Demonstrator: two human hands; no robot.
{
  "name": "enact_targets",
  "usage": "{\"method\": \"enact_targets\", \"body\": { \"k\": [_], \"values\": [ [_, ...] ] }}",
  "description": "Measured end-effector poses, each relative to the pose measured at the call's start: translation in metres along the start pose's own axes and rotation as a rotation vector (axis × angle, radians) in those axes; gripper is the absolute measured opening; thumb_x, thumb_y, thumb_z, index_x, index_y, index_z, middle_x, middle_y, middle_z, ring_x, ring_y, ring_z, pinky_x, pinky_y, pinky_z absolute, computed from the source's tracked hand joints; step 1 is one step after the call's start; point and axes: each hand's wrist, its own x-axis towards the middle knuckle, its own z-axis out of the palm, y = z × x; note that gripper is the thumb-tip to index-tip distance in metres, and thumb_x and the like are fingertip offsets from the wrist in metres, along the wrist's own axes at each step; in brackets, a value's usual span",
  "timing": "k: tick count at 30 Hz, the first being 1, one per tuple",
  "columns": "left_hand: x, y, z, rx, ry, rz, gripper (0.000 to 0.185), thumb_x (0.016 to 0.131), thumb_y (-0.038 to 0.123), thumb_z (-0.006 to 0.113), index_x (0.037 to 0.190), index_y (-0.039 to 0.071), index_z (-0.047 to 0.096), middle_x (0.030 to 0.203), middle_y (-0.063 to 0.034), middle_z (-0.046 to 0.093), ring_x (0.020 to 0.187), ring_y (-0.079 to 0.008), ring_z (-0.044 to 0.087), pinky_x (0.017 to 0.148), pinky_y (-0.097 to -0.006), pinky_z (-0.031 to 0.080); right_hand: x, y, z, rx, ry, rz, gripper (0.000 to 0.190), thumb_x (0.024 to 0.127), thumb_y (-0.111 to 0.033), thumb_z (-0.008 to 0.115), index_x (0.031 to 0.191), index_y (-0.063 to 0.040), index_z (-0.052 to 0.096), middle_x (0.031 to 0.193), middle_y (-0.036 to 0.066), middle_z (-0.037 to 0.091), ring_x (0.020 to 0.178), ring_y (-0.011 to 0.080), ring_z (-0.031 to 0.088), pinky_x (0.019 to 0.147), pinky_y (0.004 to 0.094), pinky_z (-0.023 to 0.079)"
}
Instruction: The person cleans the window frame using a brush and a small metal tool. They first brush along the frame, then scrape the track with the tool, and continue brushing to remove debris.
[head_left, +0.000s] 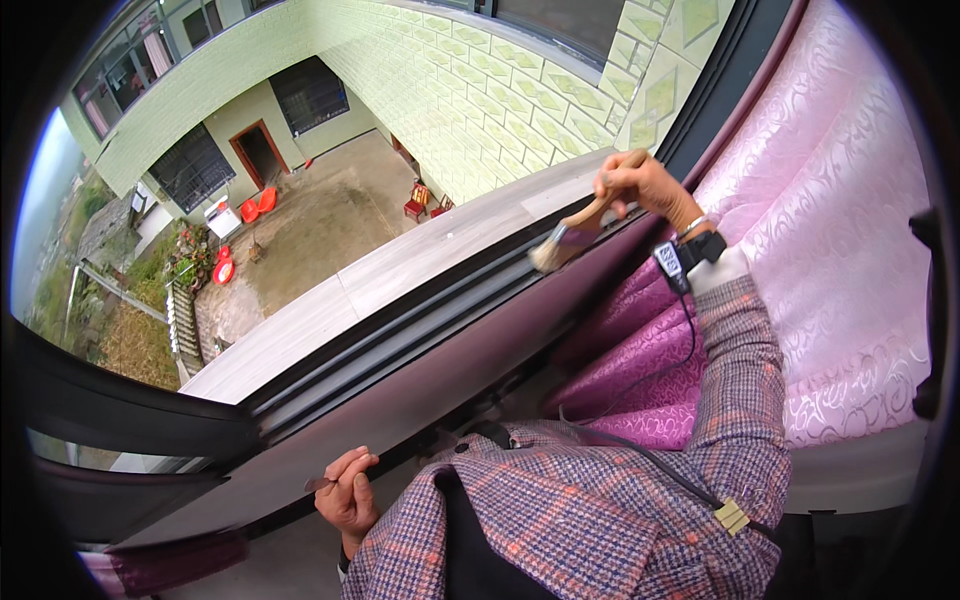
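My right hand (646, 186) grips the wooden handle of a flat bristle brush (551, 253). The pale bristles point down at the dark sliding-window track (420, 322), near its right end; whether they touch it I cannot tell. Lower in the picture, my left hand (351, 495) is curled in front of my body beside the inner sill. A small, thin, dark brown piece (319, 484) pokes out between its thumb and fingers, most of it hidden. A wrist strap with a black device (701, 251) sits at my right wrist, a cable hanging from it.
A pink patterned curtain (847, 225) hangs at the right by my arm. Dark sliding window frames (135, 405) stand at the left. Beyond the pale outer ledge (360, 289), the drop leads to a courtyard (330, 217) with red chairs (416, 204) and red basins.
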Motion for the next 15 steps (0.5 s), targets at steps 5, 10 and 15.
{"method": "enact_targets", "body": {
  "k": [5, 10, 15],
  "values": [
    [-0.012, 0.0, -0.005, 0.018, 0.014, -0.02, 0.018, 0.094, 0.005, 0.056, 0.097, -0.006, 0.071, 0.1, -0.0192, 0.071, 0.077, -0.0249, 0.072, 0.075, -0.0327, 0.058, -0.011, -0.035, -0.074, -0.295, 0.243, 0.095, 0.016, 0.085, -0.016, 0.067, 0.085, 0.0, 0.064, 0.081, 0.01, 0.071, 0.044, 0.013, 0.057, 0.041, 0.0237, 0.046],
    [-0.007, -0.006, 0.002, 0.006, -0.004, -0.025, 0.018, 0.094, 0.004, 0.057, 0.096, -0.006, 0.071, 0.099, -0.0195, 0.071, 0.078, -0.0249, 0.072, 0.075, -0.0328, 0.057, -0.027, -0.051, -0.046, 0.019, 0.121, -0.219, 0.014, 0.086, -0.014, 0.065, 0.083, -0.001, 0.063, 0.081, 0.009, 0.068, 0.048, 0.0118, 0.057, 0.045, 0.0221, 0.047],
    [0.007, -0.007, 0.018, -0.02, -0.061, 0.007, 0.016, 0.093, 0.005, 0.058, 0.095, -0.005, 0.071, 0.096, -0.0194, 0.072, 0.079, -0.025, 0.072, 0.076, -0.0327, 0.057, -0.019, -0.005, 0.03, 0.122, -0.017, -0.084, 0.015, 0.086, -0.015, 0.067, 0.08, -0.002, 0.061, 0.083, 0.012, 0.066, 0.051, 0.0136, 0.056, 0.045, 0.0252, 0.046]
  ]
}}
